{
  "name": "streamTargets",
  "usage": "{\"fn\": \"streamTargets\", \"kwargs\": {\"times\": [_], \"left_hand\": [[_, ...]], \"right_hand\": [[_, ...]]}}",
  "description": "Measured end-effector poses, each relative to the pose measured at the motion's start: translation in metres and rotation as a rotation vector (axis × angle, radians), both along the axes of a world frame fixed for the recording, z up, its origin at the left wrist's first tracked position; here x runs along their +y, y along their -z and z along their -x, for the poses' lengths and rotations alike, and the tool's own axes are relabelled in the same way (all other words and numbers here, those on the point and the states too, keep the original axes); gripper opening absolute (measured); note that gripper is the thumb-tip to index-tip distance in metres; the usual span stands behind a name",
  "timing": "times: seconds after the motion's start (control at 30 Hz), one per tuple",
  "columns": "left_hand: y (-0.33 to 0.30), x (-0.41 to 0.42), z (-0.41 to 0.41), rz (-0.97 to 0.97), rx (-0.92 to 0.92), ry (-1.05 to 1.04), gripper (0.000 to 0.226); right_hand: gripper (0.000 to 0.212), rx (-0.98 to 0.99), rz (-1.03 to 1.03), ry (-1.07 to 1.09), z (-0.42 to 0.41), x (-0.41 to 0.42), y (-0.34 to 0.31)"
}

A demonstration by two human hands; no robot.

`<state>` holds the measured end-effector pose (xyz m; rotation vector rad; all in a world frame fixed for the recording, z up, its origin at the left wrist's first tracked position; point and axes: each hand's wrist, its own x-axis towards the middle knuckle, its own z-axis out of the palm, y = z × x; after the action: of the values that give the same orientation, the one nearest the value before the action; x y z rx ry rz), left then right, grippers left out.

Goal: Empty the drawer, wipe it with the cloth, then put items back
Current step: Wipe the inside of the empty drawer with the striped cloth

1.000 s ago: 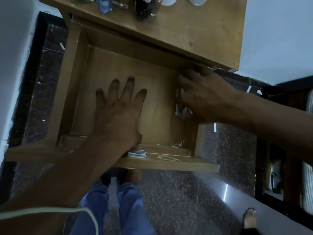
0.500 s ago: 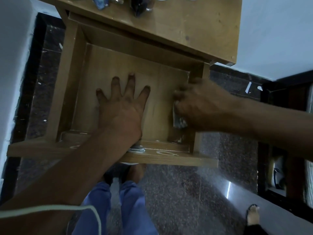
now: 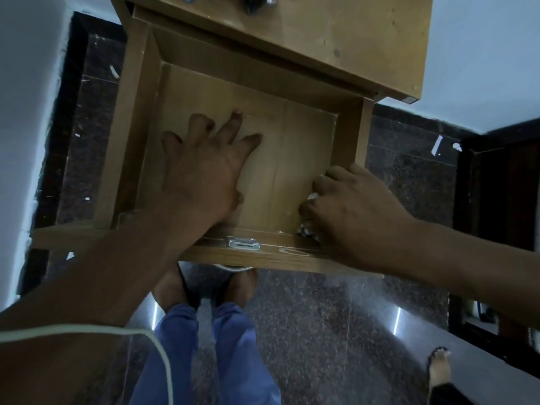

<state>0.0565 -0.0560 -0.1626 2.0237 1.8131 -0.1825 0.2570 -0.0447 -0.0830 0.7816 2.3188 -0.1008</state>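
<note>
The wooden drawer (image 3: pixel 349 135) is pulled out from under the table, and its bottom is bare. My left hand (image 3: pixel 204 171) rests inside on the drawer floor with the fingers spread and slightly lifted. My right hand (image 3: pixel 350 211) is in the drawer's near right corner, closed around a crumpled pale cloth (image 3: pixel 312 197). Only small bits of the cloth show between the fingers and below the hand.
The table top (image 3: pixel 336 33) above the drawer holds dark and glassy items at the frame's top edge. A metal lock (image 3: pixel 244 243) sits on the drawer front. My legs in blue trousers (image 3: pixel 204 346) stand below, and another person's foot (image 3: pixel 438 366) is at lower right.
My right hand with the cloth has slid along the right wall from the far corner to the near corner. The left hand's fingers have lifted a little off the floor.
</note>
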Motion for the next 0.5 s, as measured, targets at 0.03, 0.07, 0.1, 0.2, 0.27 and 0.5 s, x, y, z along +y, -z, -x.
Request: {"fn": "streamTargets", "kwargs": {"times": [0.03,0.07,0.1,0.2,0.27,0.5], "left_hand": [[-0.001,0.002,0.005,-0.017,-0.006,0.008,0.103],[-0.002,0.004,0.011,-0.037,-0.014,0.018,0.1],[-0.002,0.006,0.016,-0.051,-0.025,0.029,0.096],[-0.004,0.016,0.031,-0.047,-0.094,0.015,0.086],[-0.003,0.018,0.038,-0.033,-0.142,0.002,0.083],[-0.006,0.036,0.061,0.184,-0.336,-0.081,0.06]], "right_hand": [[0.029,0.025,0.007,0.088,0.004,-0.002,0.001],[0.028,0.058,0.017,0.166,0.008,-0.003,0.003],[0.026,0.092,0.031,0.242,0.012,-0.003,0.006],[0.024,0.195,0.148,0.563,0.022,0.004,0.017],[0.026,0.296,0.294,0.782,0.032,0.009,0.026],[0.025,0.598,0.598,0.801,0.117,-0.006,0.045]]}}
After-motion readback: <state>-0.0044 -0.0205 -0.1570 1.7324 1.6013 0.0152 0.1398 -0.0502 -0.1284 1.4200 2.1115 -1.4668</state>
